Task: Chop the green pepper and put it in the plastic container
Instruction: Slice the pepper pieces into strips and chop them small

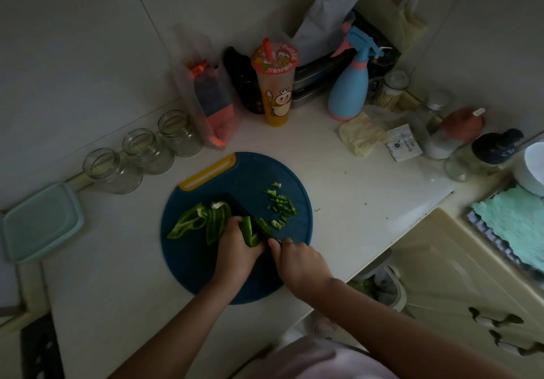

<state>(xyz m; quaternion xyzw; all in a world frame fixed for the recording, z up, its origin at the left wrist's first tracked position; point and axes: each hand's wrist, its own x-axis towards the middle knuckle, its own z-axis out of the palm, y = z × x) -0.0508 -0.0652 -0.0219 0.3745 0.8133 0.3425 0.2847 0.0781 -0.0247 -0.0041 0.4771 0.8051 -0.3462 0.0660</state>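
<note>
Left hand (235, 249) grips a green pepper strip (250, 233) on the cutting board (188, 261); right hand (300, 264) grasps a dark knife (244, 212) just beside it.

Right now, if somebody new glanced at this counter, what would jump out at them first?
The round dark blue cutting board in the middle draws the eye. On it the left hand holds a green pepper strip while the right hand grips a dark knife beside it, with chopped bits to the right. Behind the board, the orange-lidded drink cup and the blue spray bottle stand out.
</note>
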